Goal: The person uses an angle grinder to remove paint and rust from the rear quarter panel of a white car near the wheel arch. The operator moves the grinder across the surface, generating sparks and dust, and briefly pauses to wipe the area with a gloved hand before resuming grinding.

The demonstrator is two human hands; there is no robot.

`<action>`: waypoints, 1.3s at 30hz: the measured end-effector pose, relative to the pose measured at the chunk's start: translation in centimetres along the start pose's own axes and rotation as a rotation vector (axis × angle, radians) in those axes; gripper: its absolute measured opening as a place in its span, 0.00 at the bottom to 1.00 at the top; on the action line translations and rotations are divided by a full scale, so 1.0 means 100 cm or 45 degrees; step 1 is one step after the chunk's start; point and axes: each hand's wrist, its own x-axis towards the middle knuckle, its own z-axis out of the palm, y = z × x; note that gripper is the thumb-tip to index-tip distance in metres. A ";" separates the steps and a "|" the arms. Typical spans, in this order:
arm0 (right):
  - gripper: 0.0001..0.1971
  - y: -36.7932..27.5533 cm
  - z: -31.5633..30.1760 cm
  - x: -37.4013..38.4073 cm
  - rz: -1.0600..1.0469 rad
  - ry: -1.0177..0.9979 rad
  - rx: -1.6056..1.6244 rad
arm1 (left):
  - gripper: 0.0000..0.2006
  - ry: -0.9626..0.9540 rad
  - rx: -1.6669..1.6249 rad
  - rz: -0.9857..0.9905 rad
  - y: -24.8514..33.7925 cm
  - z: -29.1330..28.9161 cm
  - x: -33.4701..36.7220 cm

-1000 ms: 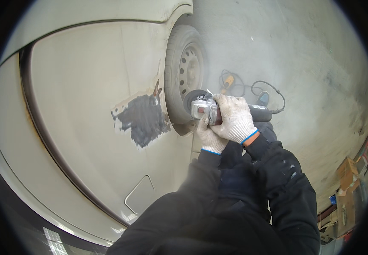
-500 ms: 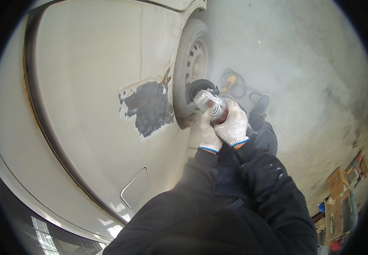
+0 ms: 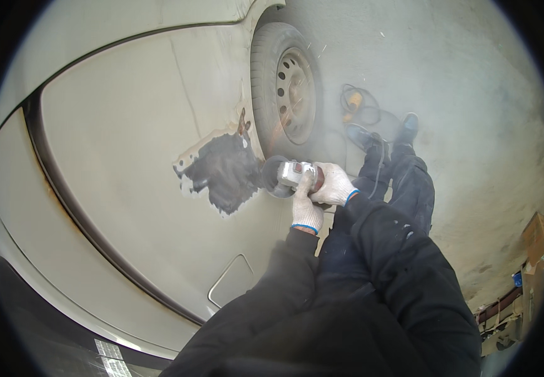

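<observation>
Both hands wear white knitted gloves and are closed round an angle grinder (image 3: 292,173) with a pale, worn body. My left hand (image 3: 308,210) grips it near the head, its thumb lying along the top. My right hand (image 3: 334,184) wraps the rear of the body. The grinder's disc (image 3: 272,176) looks blurred and meets the edge of the van's panel just below the wheel arch. Beside it lies a dark grey bare patch (image 3: 225,169) with ragged pale borders. Orange spark streaks cross the wheel (image 3: 297,94). The exact contact point is hidden behind the disc.
A cable runs past my legs to a coiled cord with a yellow-orange connector (image 3: 355,100) on the dusty concrete floor (image 3: 460,157). My shoes (image 3: 407,129) stand close to the cord. Cardboard boxes (image 3: 537,235) and clutter line the right edge. Haze hangs over the floor.
The grinder has moved down and left in the view, from in front of the wheel to the panel's edge. Sparks now show. My view has shifted, and both shoes are visible.
</observation>
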 end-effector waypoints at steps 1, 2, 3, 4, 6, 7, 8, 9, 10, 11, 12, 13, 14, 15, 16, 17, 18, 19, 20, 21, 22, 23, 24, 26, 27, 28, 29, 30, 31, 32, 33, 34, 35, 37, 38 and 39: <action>0.31 0.003 0.000 0.003 0.054 -0.033 0.167 | 0.30 -0.022 0.059 -0.014 0.002 -0.001 0.005; 0.30 0.005 0.000 0.007 0.066 -0.063 0.206 | 0.32 -0.016 0.107 -0.041 0.004 -0.001 0.008; 0.30 0.008 -0.002 0.012 0.085 -0.078 0.240 | 0.31 -0.072 0.071 -0.058 0.006 0.001 0.014; 0.30 0.010 -0.003 0.017 0.130 -0.087 0.255 | 0.31 -0.027 0.088 -0.093 0.008 0.003 0.019; 0.29 0.014 -0.007 0.027 -0.053 0.008 0.341 | 0.30 0.076 0.103 -0.077 0.012 0.011 0.028; 0.29 0.015 -0.008 0.032 -0.052 0.001 0.430 | 0.29 0.051 0.129 0.019 0.013 0.015 0.031; 0.28 0.017 -0.008 0.035 -0.092 -0.049 0.544 | 0.28 0.043 0.142 0.056 0.013 0.019 0.033; 0.27 0.018 -0.008 0.038 -0.152 -0.021 0.503 | 0.28 0.043 0.156 0.090 0.012 0.021 0.033; 0.25 0.020 -0.007 0.038 -0.181 -0.043 0.691 | 0.28 0.044 0.210 0.149 0.009 0.024 0.034; 0.25 0.021 -0.005 0.038 0.013 -0.147 0.712 | 0.27 0.137 0.223 0.019 0.007 0.025 0.032; 0.25 0.021 -0.004 0.036 0.101 -0.202 0.801 | 0.27 0.222 0.267 0.052 0.003 0.026 0.032; 0.26 0.021 -0.003 0.035 0.106 -0.266 0.726 | 0.27 0.198 0.136 0.054 -0.001 0.026 0.030; 0.26 0.021 -0.003 0.034 0.157 -0.255 0.602 | 0.26 0.191 -0.001 0.066 -0.003 0.025 0.030; 0.27 0.019 -0.003 0.032 0.028 -0.206 0.566 | 0.25 0.289 -0.067 0.027 -0.003 0.025 0.030; 0.29 0.017 -0.007 0.034 -0.117 -0.160 0.353 | 0.23 0.343 -0.014 0.053 -0.002 0.025 0.031; 0.29 0.014 -0.011 0.035 -0.082 -0.163 0.520 | 0.23 0.205 -0.002 0.178 -0.003 0.027 0.031; 0.29 0.010 -0.015 0.039 0.036 -0.262 0.663 | 0.22 0.162 0.017 0.182 0.003 0.028 0.034; 0.27 0.006 -0.020 0.041 0.067 -0.251 0.664 | 0.23 0.068 0.045 0.278 0.005 0.030 0.032; 0.23 0.002 -0.025 0.043 0.035 -0.264 0.819 | 0.23 -0.082 0.277 0.350 0.012 0.033 0.035; 0.23 -0.002 -0.027 0.041 0.137 -0.277 0.724 | 0.23 -0.120 0.200 0.241 0.015 0.034 0.030; 0.24 -0.006 -0.031 0.042 0.078 -0.223 0.749 | 0.24 -0.120 0.115 0.244 0.016 0.039 0.030; 0.25 -0.009 -0.033 0.040 0.098 -0.218 0.572 | 0.23 -0.047 0.042 0.181 0.018 0.043 0.026; 0.26 -0.013 -0.031 0.036 0.095 -0.164 0.492 | 0.22 -0.066 -0.017 0.174 0.018 0.044 0.020; 0.29 -0.019 -0.030 0.033 0.022 -0.106 0.050 | 0.24 0.136 -0.080 0.033 0.021 0.047 0.013; 0.29 -0.021 -0.030 0.034 -0.100 -0.052 0.234 | 0.24 0.035 -0.053 0.148 0.022 0.049 0.013; 0.29 -0.023 -0.030 0.037 -0.047 -0.103 0.325 | 0.25 0.094 -0.053 0.139 0.026 0.049 0.013; 0.28 -0.026 -0.030 0.041 -0.126 -0.012 0.307 | 0.25 -0.052 -0.001 0.259 0.029 0.050 0.016; 0.28 -0.026 -0.034 0.045 -0.197 0.025 0.303 | 0.26 -0.104 0.033 0.315 0.034 0.050 0.020; 0.27 -0.030 -0.033 0.053 -0.299 0.115 0.379 | 0.26 -0.184 0.068 0.375 0.039 0.052 0.026; 0.27 -0.028 -0.038 0.052 -0.322 0.131 0.380 | 0.25 -0.191 0.085 0.335 0.041 0.052 0.029; 0.25 -0.031 -0.038 0.056 -0.223 0.084 0.341 | 0.24 -0.111 0.067 0.229 0.043 0.053 0.033; 0.25 -0.031 -0.040 0.055 -0.276 0.110 0.405 | 0.24 -0.164 0.050 0.263 0.043 0.055 0.034; 0.26 -0.033 -0.040 0.054 -0.098 0.007 0.398 | 0.24 -0.024 0.049 0.171 0.043 0.057 0.035; 0.29 -0.038 -0.042 0.050 0.071 -0.056 0.348 | 0.22 0.163 0.033 0.089 0.041 0.061 0.032; 0.28 -0.040 -0.045 0.050 0.002 -0.032 0.361 | 0.23 0.162 -0.078 0.079 0.041 0.065 0.033; 0.28 -0.043 -0.047 0.050 -0.100 0.053 0.312 | 0.23 0.036 -0.051 0.180 0.042 0.067 0.033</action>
